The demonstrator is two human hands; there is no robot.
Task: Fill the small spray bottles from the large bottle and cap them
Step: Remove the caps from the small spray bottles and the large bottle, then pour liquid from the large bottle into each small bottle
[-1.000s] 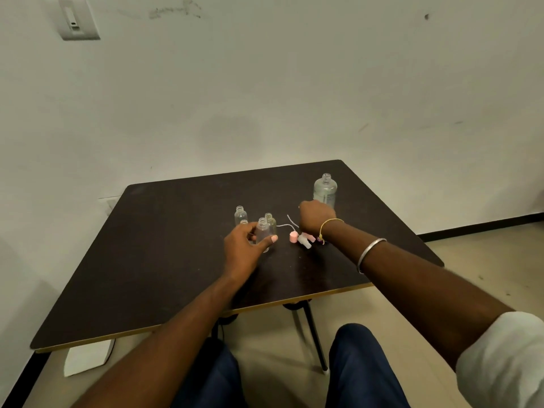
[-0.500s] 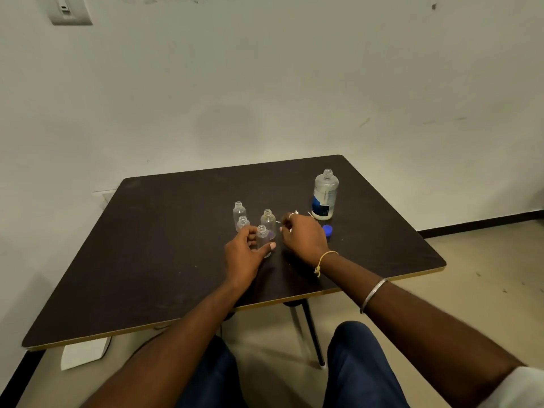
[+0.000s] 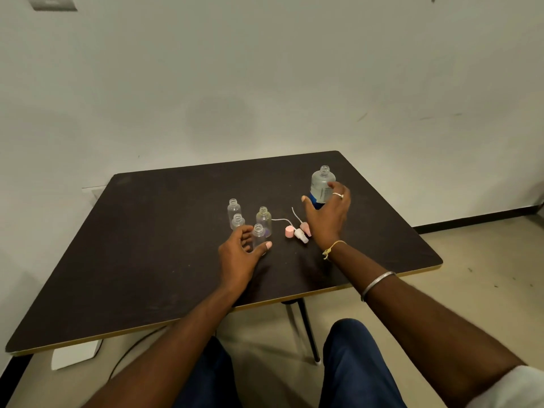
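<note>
- Head view, change: right hand point(image 3: 328, 214) has moved away from the left hand point(image 3: 238, 254) and out to the large bottle point(image 3: 320, 181), which stands far right on the table point(image 3: 147, 260).
- Head view, right hand: fingers spread, thumb held apart, fingertips laid over the front of the upright, uncapped large bottle.
- Head view, left hand: thumb and curled fingers pinch the nearest small bottle point(image 3: 259, 234), upright and open-necked.
- Head view, surroundings: three other small bottles point(image 3: 264, 217) stand just behind it; pink and white spray caps point(image 3: 290, 232) lie between the hands.
</note>
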